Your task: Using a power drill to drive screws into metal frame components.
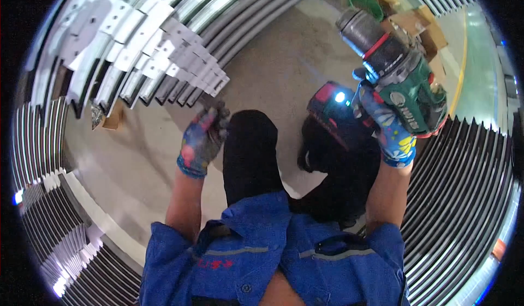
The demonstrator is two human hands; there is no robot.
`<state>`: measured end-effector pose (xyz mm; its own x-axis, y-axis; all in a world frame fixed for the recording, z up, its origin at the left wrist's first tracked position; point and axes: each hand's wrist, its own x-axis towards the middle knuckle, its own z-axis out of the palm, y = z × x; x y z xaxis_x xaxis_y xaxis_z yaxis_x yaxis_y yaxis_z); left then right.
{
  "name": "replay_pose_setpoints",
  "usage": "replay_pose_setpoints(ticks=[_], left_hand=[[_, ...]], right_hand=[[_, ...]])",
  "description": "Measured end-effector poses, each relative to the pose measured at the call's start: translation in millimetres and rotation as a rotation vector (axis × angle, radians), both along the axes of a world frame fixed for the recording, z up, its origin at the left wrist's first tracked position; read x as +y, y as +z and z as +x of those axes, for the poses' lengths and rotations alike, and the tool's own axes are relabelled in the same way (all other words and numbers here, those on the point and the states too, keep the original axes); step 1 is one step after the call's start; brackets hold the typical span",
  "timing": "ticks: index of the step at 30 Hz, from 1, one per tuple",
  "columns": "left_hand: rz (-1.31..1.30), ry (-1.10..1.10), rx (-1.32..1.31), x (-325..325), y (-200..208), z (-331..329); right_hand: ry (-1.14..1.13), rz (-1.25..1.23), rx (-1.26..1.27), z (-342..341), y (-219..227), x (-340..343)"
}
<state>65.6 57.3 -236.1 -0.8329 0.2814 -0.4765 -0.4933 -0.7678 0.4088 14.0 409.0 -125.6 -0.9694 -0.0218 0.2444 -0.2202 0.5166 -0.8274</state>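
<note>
My right hand [385, 118], in a flower-patterned glove, grips a cordless power tool [406, 71] by its handle. The tool has a green body, a thick black nose with a red ring pointing to the upper left, and a battery base with a bright lamp glowing on it. In a matching glove, my left hand [202, 139] is raised in front of my left knee, with its fingers curled together. Whatever it may hold is too small to make out. Just beyond its fingertips are the plate-covered ends [213, 82] of stacked metal profiles, and I cannot tell whether they touch.
Long metal profiles [240, 28] fill the upper left. More dark profiles [464, 208] lie along my right side and others [41, 142] at the far left. A green basket [365, 5] and cardboard boxes [428, 30] stand beyond the tool. Concrete floor [273, 60] runs between the stacks.
</note>
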Motion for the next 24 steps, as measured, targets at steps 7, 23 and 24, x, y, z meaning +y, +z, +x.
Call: replay_pose_setpoints(ticks=[7, 23, 24], left_hand=[[-0.304, -0.127, 0.014, 21.7, -48.2, -80.6], [-1.754, -0.124, -0.122, -61.6, -399.9, -64.2], [-1.826, -0.127, -0.061, -44.0, -407.6, -65.9]], right_hand=[[-0.236, 0.087, -0.180, 17.4, 16.1, 5.5], [-0.494, -0.102, -0.366, 55.1, 31.2, 14.9], [-0.483, -0.009, -0.372, 56.0, 28.5, 17.8]])
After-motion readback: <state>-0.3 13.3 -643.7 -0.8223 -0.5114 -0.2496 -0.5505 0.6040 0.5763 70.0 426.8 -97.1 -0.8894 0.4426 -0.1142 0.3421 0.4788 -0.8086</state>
